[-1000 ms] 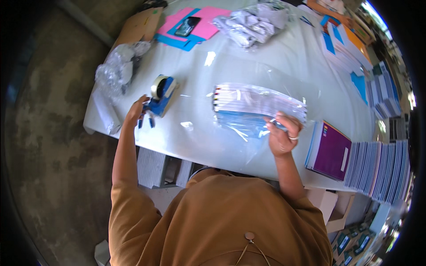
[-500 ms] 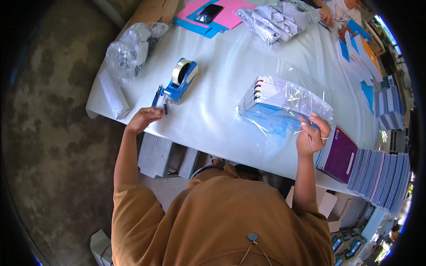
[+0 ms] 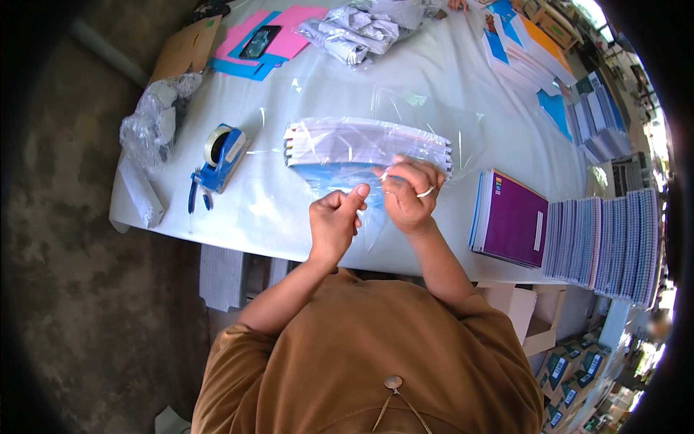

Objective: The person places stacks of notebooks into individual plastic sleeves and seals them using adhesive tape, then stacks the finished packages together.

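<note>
A stack of notebooks (image 3: 361, 145) lies on the table inside a clear plastic bag (image 3: 329, 179), with spines showing at both ends. My right hand (image 3: 413, 197) is closed at the near side of the stack, its fingers pinching the bag's film. Beside it, my left hand (image 3: 334, 223) is curled with the thumb up, close to the loose film; what its fingers hold is hidden. To the left stands a blue tape dispenser (image 3: 233, 155) with a roll of clear tape. Blue-handled snips (image 3: 194, 194) lean against its near end.
Right of the bag are a purple notebook (image 3: 515, 217) and a long row of spiral notebooks (image 3: 600, 242). Crumpled plastic (image 3: 155, 123) and a white roll (image 3: 141, 192) lie at the left edge. Farther back are a phone (image 3: 260, 42), coloured sheets (image 3: 296, 32) and crumpled wrapping (image 3: 358, 32).
My left hand has moved right, from beside the snips to the near side of the bag. The bagged stack has turned square to me, and my right hand has shifted inward on it.
</note>
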